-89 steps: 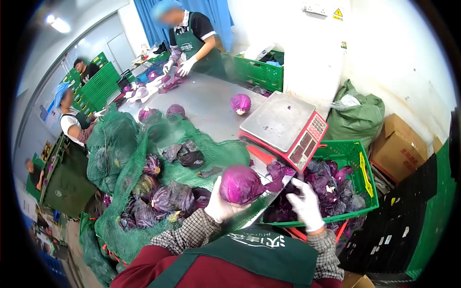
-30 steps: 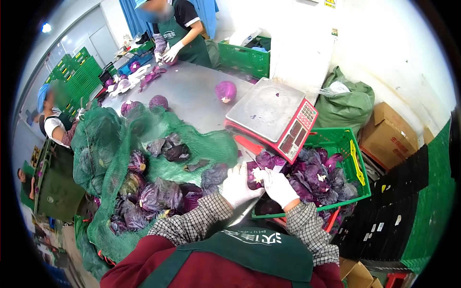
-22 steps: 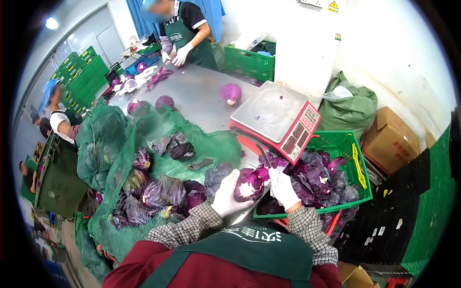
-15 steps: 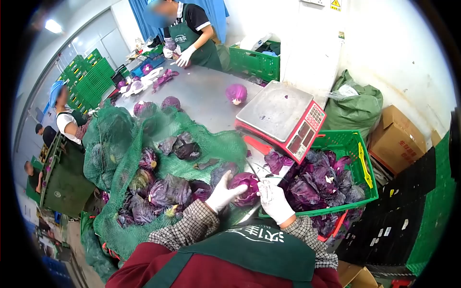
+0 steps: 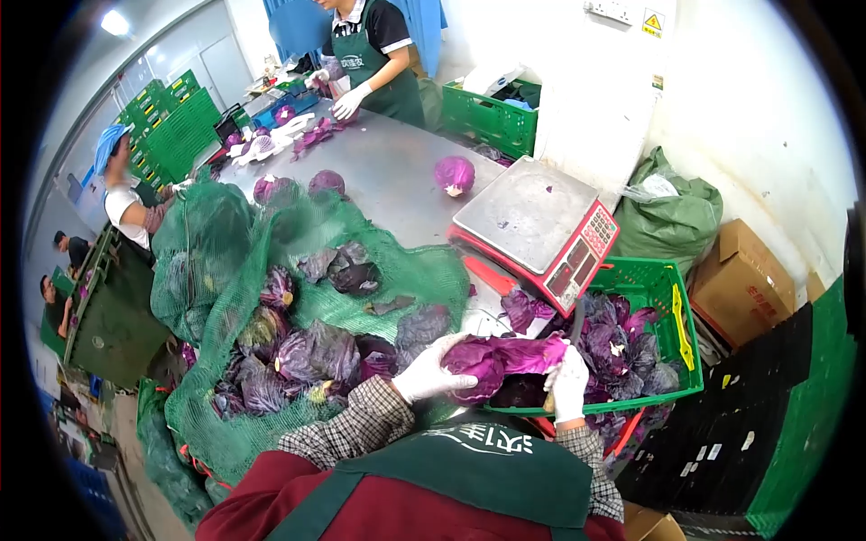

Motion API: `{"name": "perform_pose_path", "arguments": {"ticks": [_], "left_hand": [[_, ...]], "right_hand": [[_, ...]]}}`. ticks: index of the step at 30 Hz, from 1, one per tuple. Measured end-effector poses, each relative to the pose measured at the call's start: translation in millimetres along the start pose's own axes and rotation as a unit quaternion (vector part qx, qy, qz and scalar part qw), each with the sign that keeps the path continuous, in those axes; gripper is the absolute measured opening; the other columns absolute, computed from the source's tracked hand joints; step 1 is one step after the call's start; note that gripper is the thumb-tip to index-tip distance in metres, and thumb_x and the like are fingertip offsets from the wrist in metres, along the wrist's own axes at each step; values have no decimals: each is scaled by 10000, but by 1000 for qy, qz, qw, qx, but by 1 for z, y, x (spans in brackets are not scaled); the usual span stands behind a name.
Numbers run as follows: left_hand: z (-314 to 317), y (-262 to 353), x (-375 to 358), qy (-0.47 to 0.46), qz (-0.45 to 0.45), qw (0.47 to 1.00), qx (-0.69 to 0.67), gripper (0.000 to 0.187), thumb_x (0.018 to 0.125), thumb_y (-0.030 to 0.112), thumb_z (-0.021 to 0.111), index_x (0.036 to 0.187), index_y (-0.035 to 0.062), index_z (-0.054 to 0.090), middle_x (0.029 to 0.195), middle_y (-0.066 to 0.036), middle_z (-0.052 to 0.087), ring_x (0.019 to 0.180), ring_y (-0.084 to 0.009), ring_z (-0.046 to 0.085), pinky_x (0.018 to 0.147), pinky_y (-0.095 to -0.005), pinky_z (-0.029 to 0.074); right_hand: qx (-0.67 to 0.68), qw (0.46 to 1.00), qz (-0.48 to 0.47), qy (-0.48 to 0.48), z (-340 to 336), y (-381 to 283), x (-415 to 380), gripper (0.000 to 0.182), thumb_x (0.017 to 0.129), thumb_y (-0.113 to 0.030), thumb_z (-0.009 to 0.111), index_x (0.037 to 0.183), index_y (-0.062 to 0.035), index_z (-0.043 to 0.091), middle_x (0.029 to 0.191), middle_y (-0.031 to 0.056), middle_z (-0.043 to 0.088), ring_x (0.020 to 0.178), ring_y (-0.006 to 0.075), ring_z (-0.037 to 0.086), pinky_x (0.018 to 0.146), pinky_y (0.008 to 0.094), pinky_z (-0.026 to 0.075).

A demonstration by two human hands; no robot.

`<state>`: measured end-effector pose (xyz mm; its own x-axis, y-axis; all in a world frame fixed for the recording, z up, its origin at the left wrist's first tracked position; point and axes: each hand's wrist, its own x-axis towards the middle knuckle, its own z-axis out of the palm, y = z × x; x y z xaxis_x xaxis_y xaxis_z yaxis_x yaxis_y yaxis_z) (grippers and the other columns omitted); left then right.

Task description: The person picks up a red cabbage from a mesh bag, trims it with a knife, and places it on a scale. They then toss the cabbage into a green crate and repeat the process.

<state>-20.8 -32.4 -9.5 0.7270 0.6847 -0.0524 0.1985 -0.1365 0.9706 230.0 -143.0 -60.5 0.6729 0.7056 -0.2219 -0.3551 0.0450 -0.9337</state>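
Gloved in white, my left hand (image 5: 433,371) is wrapped round the left side of a purple cabbage (image 5: 475,368). A purple leaf (image 5: 530,354) stretches from the cabbage to my right hand (image 5: 568,384), whose closed fingers pinch its end. A dark, thin blade (image 5: 578,317) stands up at my right hand; part of it is hidden by the fingers. Left of my hands, dark cabbages (image 5: 317,353) lie in a green mesh bag (image 5: 236,317). The green crate (image 5: 687,371) to the right holds loose purple leaves (image 5: 615,347).
A red scale (image 5: 532,221) stands on the metal table (image 5: 397,185), beside a purple cabbage (image 5: 454,175). Across the table is a co-worker in a green apron (image 5: 365,68); another person (image 5: 126,198) stands at the left. A cardboard box (image 5: 744,275) sits beyond the crate.
My right hand has moved right, away from the cabbage, and a leaf now stretches between them. The dark blade has turned upright. My left hand still holds the cabbage.
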Motion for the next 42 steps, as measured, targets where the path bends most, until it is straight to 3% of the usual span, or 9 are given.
{"name": "perform_pose_path", "arguments": {"ticks": [4,8,9,13,14,15,20,27,42], "left_hand": [[-3,4,-17,16,-105,958,-265,779,785,202,778,1411,0,361,1276,-142,532,1159,-221,550,1003,-354,449],[-12,-23,-21,90,-147,884,-435,550,876,126,674,1345,7,412,1126,-99,633,945,-171,657,837,-303,549],[-6,-23,-16,111,-120,885,-435,536,879,125,671,1333,-7,417,1120,-111,631,942,-178,659,811,-302,558],[3,-14,3,151,-147,908,-362,597,847,176,726,1306,-65,429,1141,-142,609,932,-191,654,753,-299,569],[3,-6,5,155,-160,911,-347,536,856,171,710,1279,-45,461,1095,-118,628,890,-170,654,731,-286,560],[3,7,5,159,-173,914,-332,476,866,165,695,1252,-26,494,1048,-93,647,848,-150,654,708,-273,552],[5,20,9,183,-190,918,-296,302,856,195,710,1087,15,634,906,-16,663,716,-81,599,607,-201,468],[4,22,15,156,-211,931,-252,390,855,209,705,1149,-17,582,918,-42,669,770,-86,625,673,-205,492],[0,5,19,184,-202,925,-262,434,821,328,746,1056,-18,631,842,-11,625,666,-74,550,600,-221,447]], "right_hand": [[63,978,54,192,-54,-26,14,318,1003,-376,448,889,-92,536,560,16,500,349,104,403,327,245,367],[-226,962,-77,135,-140,-25,23,393,979,-295,522,1253,-13,501,698,34,527,499,89,456,411,243,403],[-294,947,-91,95,-142,-29,21,523,954,-240,563,1396,-22,391,818,43,556,583,86,477,455,238,414],[-337,926,-133,-107,-3,-102,-32,320,890,-78,620,1200,-2,594,860,16,612,718,58,510,666,216,461],[-349,860,-320,-191,6,-65,-19,271,870,-63,631,1135,-7,621,899,56,633,790,112,569,759,258,489],[-348,839,-331,-253,44,-88,-41,287,843,-38,637,1129,-33,621,980,102,633,891,190,615,829,305,497],[-443,756,-335,-348,87,-67,-59,432,831,-124,662,1253,-118,568,1052,120,554,947,299,592,786,365,523],[-491,732,-326,-342,90,-68,-55,289,822,-173,683,1053,-50,560,977,139,523,865,330,573,698,415,512],[-478,724,-407,-286,84,-47,-50,217,874,-210,625,1038,-74,586,892,125,577,698,315,627,596,380,545]]}}
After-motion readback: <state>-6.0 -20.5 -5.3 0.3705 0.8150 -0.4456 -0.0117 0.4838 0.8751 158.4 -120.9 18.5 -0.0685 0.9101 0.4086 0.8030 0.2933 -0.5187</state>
